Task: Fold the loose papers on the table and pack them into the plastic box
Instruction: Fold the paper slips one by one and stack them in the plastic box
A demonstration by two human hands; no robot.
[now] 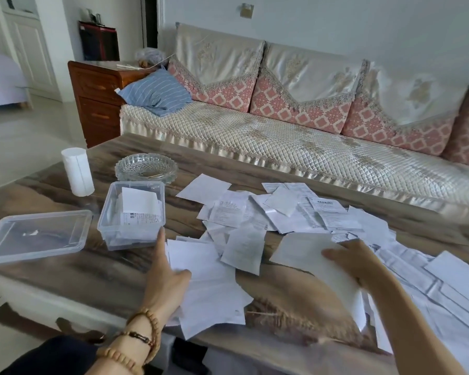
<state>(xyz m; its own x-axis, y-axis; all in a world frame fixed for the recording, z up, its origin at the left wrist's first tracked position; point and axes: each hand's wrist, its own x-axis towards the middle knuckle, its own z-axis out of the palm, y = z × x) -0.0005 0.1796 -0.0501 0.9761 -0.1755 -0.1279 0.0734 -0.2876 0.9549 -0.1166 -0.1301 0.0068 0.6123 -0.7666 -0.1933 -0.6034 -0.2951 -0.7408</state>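
Papers (255, 228) between hands; right hand (352, 262) seemingly grips one sheet (309, 253).

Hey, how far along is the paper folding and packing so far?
Early stage. Done: the plastic box stands open, its lid beside it, with a few folded papers inside. In hand: the right hand holds a white sheet, not yet folded, while the left hand reaches toward the box's edge. Left: most loose papers lie scattered across the table.
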